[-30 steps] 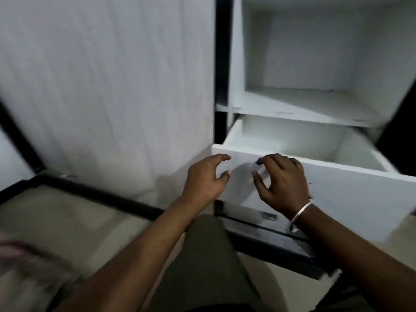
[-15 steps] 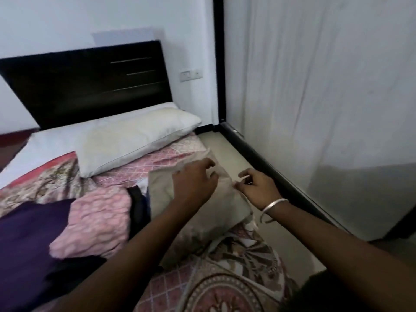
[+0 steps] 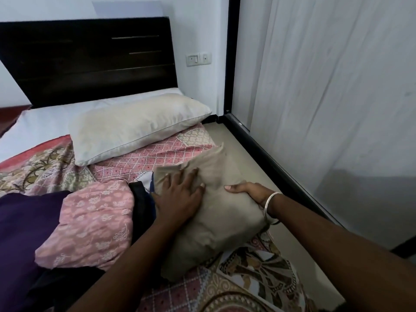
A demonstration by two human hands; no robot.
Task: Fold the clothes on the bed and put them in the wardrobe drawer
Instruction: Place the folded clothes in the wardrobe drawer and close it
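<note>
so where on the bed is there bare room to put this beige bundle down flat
Free: the white sheet between headboard and pillow, and the pink patterned spread just below the pillow. Crowded: the pink garment, purple cloth and beige bundle under left hand and right hand.

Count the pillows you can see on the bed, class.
1. A cream pillow lies at the head of the bed, below the dark headboard. The clothes pile could hide more things.

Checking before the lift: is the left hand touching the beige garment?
Touching. The head view shows the left hand lying flat, fingers spread, on top of the beige garment, with no gap visible beneath the palm.
</note>
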